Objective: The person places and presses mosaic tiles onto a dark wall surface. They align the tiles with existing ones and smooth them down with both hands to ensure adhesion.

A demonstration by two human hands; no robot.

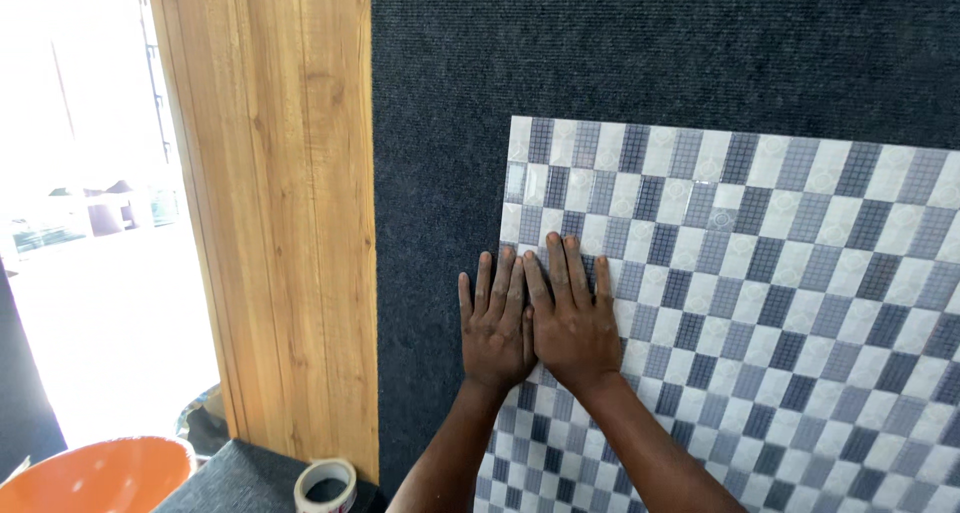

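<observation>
Both hands (pixel 540 318) flat on checkered sheet (pixel 760 303), long axis tilted down-right

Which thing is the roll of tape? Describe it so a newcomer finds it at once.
Start at the tall light-brown wood-grain panel left of the dark grey carpeted wall. Follow it down to its foot, where a dark grey cloth-covered surface lies. The white ring-shaped roll of tape sits there, right of the orange round plastic bowl; it alone is a small hollow ring.
</observation>
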